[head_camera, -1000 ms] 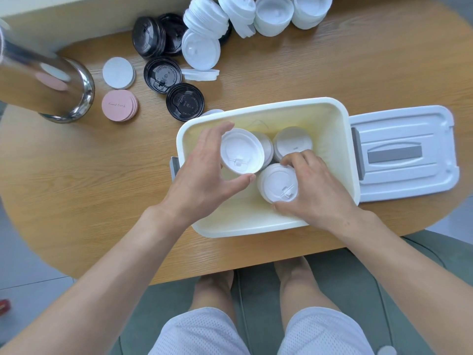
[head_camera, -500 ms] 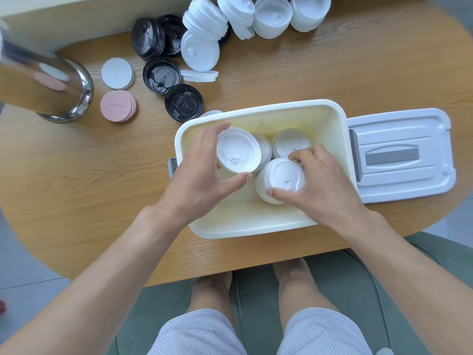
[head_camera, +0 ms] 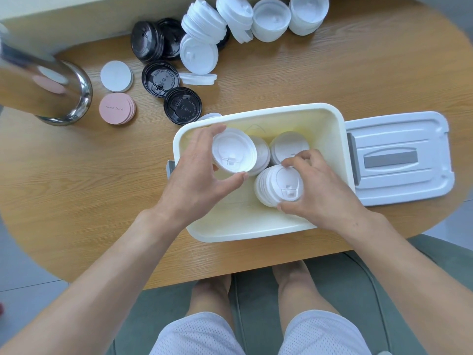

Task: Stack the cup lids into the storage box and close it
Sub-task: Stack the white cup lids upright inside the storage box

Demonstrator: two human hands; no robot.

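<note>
Left hand (head_camera: 197, 172): curled round a stack of white lids (head_camera: 234, 154), fingertips on its far edge and thumb on its near edge, inside the left half of the storage box (head_camera: 256, 228).
Beyond the left hand: black lids (head_camera: 182, 105), a pink disc pile (head_camera: 116, 108) and a white disc (head_camera: 116, 76) lie on the counter (head_camera: 76, 180), with a steel canister (head_camera: 46, 90) further left (its top blurred).
Between the hands: another white stack (head_camera: 289, 147) sits at the box's far wall.
Right hand (head_camera: 325, 190): pinching a second lid stack (head_camera: 280, 187) between fingers and thumb, tilted, in the box's middle.
Right of the right hand: the box cover (head_camera: 399, 160) lies flat on the counter, touching the box's side.
Far past both hands: loose white lid stacks (head_camera: 256, 19).
</note>
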